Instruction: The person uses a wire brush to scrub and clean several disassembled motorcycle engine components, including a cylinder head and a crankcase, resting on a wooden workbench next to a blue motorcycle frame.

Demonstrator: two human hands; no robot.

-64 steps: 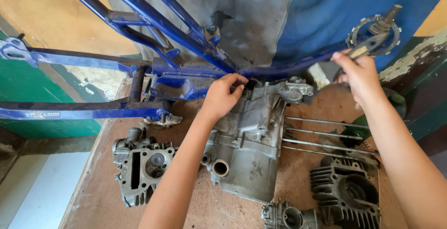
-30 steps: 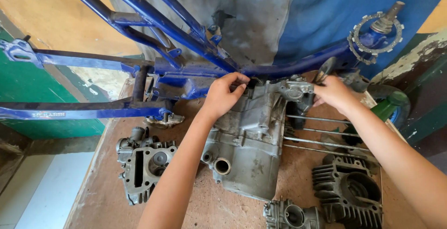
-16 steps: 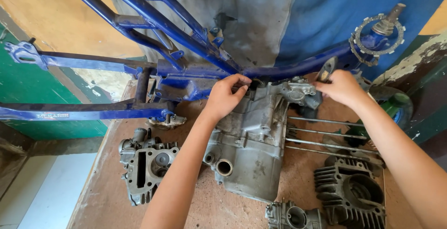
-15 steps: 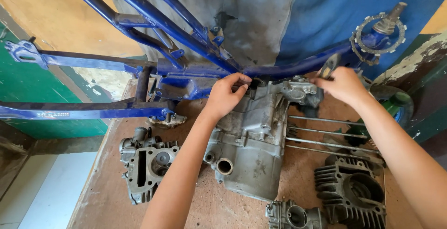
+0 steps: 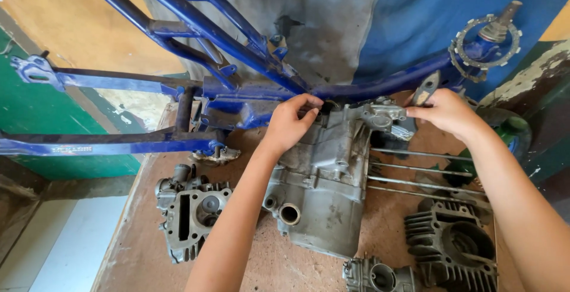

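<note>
Left grip: the left hand (image 5: 291, 122) was curled onto the top edge of the grey engine crankcase (image 5: 323, 185), fingertips pinched at the spot where the case met the blue motorcycle frame (image 5: 237, 42); whether something small sat between the fingertips could not be told.
Right grip: the right hand (image 5: 448, 114) was closed around a dark flat wrench (image 5: 423, 93), whose free end stood up just above the knuckles.
Where the crankcase was: lying on the brown tabletop (image 5: 148, 250), directly below the left grip and reaching toward the right one, its upper end tucked under the frame tube.
Risk of pinching: the left fingertips sat in the narrow gap between case and frame; if the heavy case shifted, they could have been trapped.
Risk of slipping: the wrench might have skidded off a fitting and driven the right knuckles into the long studs (image 5: 424, 173) just below that grip.
Risk of knocking: a sliding case could have pushed the cylinder head (image 5: 190, 212), left of and below the left forearm, toward the tabletop edge.
Look of the crankcase: dull cast aluminium, stained and dusty, with a round open port at its lower left and four bare studs running out to the right.
Nearby: a black finned cylinder (image 5: 454, 247) lay under the right forearm.
</note>
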